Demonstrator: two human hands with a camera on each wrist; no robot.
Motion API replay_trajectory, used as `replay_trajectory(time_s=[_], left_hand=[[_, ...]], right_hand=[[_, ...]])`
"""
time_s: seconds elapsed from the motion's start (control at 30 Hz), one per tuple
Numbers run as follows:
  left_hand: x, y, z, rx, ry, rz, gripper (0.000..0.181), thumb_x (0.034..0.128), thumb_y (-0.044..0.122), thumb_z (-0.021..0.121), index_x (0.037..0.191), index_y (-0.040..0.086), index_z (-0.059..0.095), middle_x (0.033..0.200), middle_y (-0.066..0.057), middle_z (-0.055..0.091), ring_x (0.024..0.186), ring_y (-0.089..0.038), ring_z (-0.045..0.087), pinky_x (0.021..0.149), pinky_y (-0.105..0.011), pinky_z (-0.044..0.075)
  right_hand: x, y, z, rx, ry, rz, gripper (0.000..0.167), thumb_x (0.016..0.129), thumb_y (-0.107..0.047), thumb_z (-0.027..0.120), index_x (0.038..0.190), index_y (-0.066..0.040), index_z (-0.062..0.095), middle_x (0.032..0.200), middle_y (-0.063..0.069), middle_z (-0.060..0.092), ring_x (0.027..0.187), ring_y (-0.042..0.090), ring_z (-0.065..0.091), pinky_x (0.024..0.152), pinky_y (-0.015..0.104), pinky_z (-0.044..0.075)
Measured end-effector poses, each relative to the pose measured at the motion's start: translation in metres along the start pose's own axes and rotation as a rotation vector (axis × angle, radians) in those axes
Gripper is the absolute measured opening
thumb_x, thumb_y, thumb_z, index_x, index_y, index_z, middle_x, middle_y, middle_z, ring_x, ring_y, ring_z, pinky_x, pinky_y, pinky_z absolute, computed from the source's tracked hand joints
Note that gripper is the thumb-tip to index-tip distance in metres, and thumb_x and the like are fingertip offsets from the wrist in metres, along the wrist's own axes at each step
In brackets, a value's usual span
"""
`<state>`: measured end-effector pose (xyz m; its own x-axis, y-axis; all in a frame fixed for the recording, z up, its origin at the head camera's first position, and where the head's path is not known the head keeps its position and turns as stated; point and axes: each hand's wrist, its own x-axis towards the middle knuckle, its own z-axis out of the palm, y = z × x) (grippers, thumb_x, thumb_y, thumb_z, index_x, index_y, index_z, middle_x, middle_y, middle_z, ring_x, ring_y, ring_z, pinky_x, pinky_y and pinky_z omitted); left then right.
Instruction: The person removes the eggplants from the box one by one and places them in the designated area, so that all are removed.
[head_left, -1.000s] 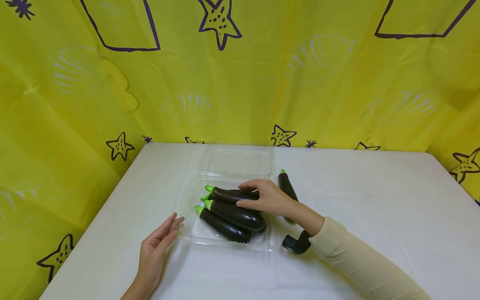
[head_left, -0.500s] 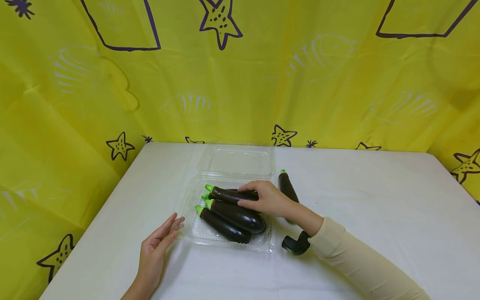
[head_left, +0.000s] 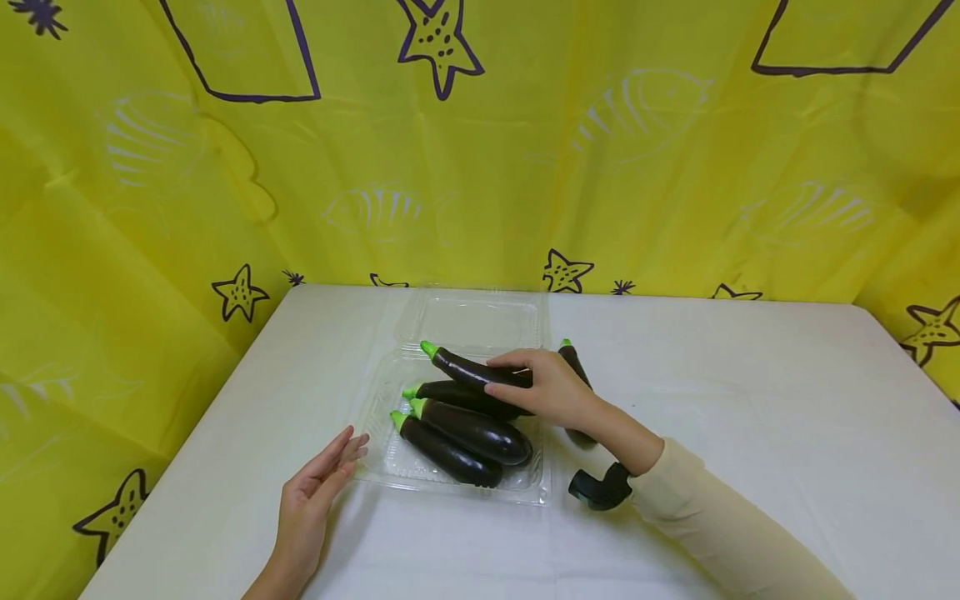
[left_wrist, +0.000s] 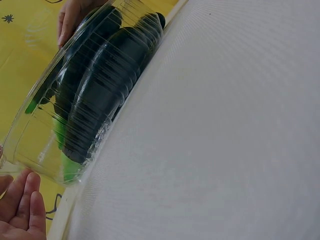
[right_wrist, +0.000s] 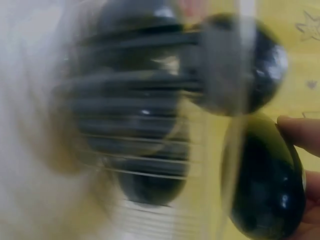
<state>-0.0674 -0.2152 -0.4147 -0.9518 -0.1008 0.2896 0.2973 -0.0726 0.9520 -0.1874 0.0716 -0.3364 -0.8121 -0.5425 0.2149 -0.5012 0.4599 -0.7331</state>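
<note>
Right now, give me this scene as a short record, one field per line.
Right hand: grips the held eggplant over the far part of the box
Left hand: fingers fairly straight, at the box's left edge
Box: clear plastic, lid open
Inside: at least three eggplants
Right of box: a loose eggplant on the white table, partly hidden behind the right hand
Backdrop: yellow cloth with starfish drawings

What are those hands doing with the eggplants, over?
Right hand gripping one eggplant. Left hand beside plastic box. Lid open behind, seemingly out of the way.
</note>
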Motion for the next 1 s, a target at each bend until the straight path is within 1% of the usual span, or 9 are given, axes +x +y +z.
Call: replay_trajectory(time_s=[0.1, 0.23, 0.37, 0.57, 0.73, 0.83, 1.0], left_hand=[[0.0, 0.0, 0.0, -0.013, -0.007, 0.013, 0.037, 0.0905, -0.014, 0.039, 0.127, -0.02, 0.037, 0.117, -0.008, 0.061, 0.107, -0.015, 0.058, 0.088, -0.018, 0.042], [0.0, 0.0, 0.0, -0.008, -0.002, 0.011, 0.038, 0.0903, -0.013, 0.041, 0.127, -0.02, 0.037, 0.117, -0.007, 0.061, 0.107, -0.016, 0.058, 0.089, -0.018, 0.042], [0.0, -0.001, 0.0, 0.006, 0.002, -0.001, 0.039, 0.0907, -0.01, 0.045, 0.127, -0.019, 0.037, 0.117, -0.006, 0.061, 0.107, -0.015, 0.058, 0.09, -0.019, 0.041], [0.0, 0.0, 0.0, -0.011, -0.004, 0.009, 0.038, 0.0903, -0.011, 0.043, 0.127, -0.019, 0.038, 0.117, -0.008, 0.061, 0.107, -0.016, 0.058, 0.09, -0.019, 0.041], [0.001, 0.0, 0.0, -0.015, -0.018, 0.02, 0.038, 0.0905, -0.012, 0.043, 0.127, -0.02, 0.037, 0.118, -0.008, 0.061, 0.108, -0.016, 0.057, 0.09, -0.019, 0.041], [0.001, -0.001, -0.001, -0.02, -0.024, 0.027, 0.038, 0.0906, -0.011, 0.043, 0.127, -0.02, 0.036, 0.118, -0.008, 0.06, 0.108, -0.017, 0.057, 0.09, -0.019, 0.041], [0.0, -0.001, -0.001, -0.024, -0.022, 0.028, 0.038, 0.0905, -0.011, 0.044, 0.127, -0.021, 0.036, 0.118, -0.008, 0.061, 0.107, -0.016, 0.058, 0.09, -0.019, 0.042]], right_hand=[[-0.002, 0.0, -0.004, 0.016, 0.027, 0.004, 0.034, 0.083, -0.021, 0.069, 0.112, -0.002, 0.065, 0.11, 0.01, 0.064, 0.105, 0.022, 0.057, 0.085, 0.036, 0.048], [-0.004, 0.003, -0.009, 0.06, 0.029, 0.017, 0.035, 0.084, -0.02, 0.068, 0.113, -0.001, 0.064, 0.112, 0.011, 0.063, 0.104, 0.021, 0.058, 0.084, 0.033, 0.049], [-0.008, 0.005, -0.015, 0.112, 0.061, 0.067, 0.035, 0.085, -0.019, 0.067, 0.113, 0.001, 0.063, 0.113, 0.014, 0.062, 0.099, 0.023, 0.06, 0.08, 0.033, 0.051], [-0.013, 0.007, -0.02, 0.138, 0.088, 0.118, 0.037, 0.085, -0.021, 0.066, 0.114, 0.002, 0.062, 0.115, 0.016, 0.06, 0.094, 0.025, 0.063, 0.076, 0.032, 0.052], [-0.02, 0.009, -0.024, 0.15, 0.147, 0.164, 0.037, 0.085, -0.02, 0.067, 0.114, 0.002, 0.062, 0.113, 0.016, 0.061, 0.092, 0.024, 0.063, 0.076, 0.032, 0.052], [-0.023, 0.011, -0.025, 0.154, 0.169, 0.186, 0.037, 0.085, -0.02, 0.067, 0.114, 0.002, 0.063, 0.112, 0.015, 0.062, 0.093, 0.023, 0.063, 0.076, 0.032, 0.051], [-0.027, 0.011, -0.028, 0.187, 0.193, 0.214, 0.036, 0.084, -0.019, 0.068, 0.113, 0.002, 0.063, 0.109, 0.016, 0.062, 0.088, 0.022, 0.063, 0.069, 0.028, 0.052]])
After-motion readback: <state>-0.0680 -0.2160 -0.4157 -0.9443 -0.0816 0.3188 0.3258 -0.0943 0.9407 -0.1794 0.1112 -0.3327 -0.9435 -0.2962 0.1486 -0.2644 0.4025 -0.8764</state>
